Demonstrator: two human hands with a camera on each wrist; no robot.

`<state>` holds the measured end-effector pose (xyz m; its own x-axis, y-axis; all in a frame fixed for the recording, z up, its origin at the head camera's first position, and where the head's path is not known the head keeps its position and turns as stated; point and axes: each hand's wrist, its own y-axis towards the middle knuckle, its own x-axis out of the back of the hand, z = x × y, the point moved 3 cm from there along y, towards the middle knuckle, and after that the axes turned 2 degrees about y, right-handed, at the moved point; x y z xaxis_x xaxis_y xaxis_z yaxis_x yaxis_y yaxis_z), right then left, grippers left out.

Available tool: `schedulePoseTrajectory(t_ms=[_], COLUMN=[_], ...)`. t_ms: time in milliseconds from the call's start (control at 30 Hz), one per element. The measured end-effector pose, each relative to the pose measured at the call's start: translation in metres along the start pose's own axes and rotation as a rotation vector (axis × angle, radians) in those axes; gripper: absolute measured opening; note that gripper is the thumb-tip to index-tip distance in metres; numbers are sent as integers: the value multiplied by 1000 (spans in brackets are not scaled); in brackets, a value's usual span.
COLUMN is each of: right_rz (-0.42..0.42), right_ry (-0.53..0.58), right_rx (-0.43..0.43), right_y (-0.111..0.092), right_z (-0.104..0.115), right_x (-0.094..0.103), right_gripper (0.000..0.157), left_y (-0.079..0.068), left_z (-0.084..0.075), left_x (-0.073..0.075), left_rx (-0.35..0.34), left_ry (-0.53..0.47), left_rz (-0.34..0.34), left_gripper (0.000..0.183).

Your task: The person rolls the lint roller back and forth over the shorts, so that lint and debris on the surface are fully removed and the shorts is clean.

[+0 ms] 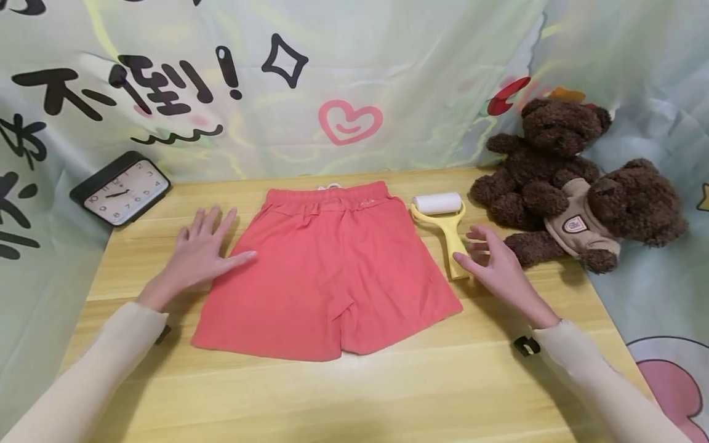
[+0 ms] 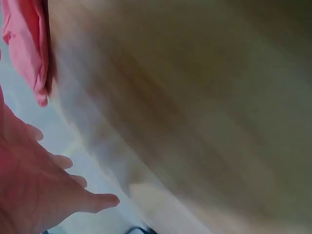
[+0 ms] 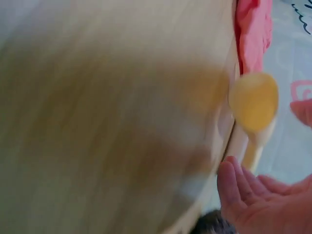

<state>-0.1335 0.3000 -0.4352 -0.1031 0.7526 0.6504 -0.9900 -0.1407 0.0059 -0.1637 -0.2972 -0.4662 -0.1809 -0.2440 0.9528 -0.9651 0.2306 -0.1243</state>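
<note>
A pair of coral-red shorts (image 1: 327, 271) lies spread on the wooden table, waistband toward the back wall. My left hand (image 1: 202, 246) is at their left side with fingers spread, the thumb over the fabric's edge; whether it touches cannot be told. To the right of the shorts lies a lint roller (image 1: 451, 237) with a white roll and yellow handle. Beside that handle is my right hand (image 1: 498, 267), thumb and fingers apart around its end without gripping it. In the right wrist view, the handle's end (image 3: 254, 102) appears between thumb and fingers of my right hand (image 3: 268, 202).
A black-framed clock (image 1: 124, 187) stands at the table's back left. Two brown teddy bears, one sitting (image 1: 545, 163) and one lying in a beige shirt (image 1: 587, 218), occupy the back right. A printed cloth (image 1: 266, 141) hangs behind and at the sides of the table (image 1: 343, 400).
</note>
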Motion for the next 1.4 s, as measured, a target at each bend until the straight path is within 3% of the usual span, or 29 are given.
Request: schedulePoseTrajectory(t_ms=[233,400,500,800,1133,1400], right_rz=[11,-12,-56,-181,-86,-48], right_ry=[72,350,440,291,419,330], right_rx=[-125,-159,-158,-96,6,94], right_y=[13,19,20,35,70,90], right_z=[0,1,4,28,61,92], right_x=[-17,-28,-31,-32,-54,-81], right_gripper=[75,49,39,38,35,25], left_y=[17,16,15,1,-8,-17], left_z=[-17,-23,-25,-32,-39,-41], left_x=[-11,-14,-15,-20,-26,-28], left_rx=[-34,-38,-46,-48,-66,-44], left_ry=[34,54,54,65,88,62], left_rz=[18,29,30,28,8,-8], left_gripper=[110,107,107,115,115,116])
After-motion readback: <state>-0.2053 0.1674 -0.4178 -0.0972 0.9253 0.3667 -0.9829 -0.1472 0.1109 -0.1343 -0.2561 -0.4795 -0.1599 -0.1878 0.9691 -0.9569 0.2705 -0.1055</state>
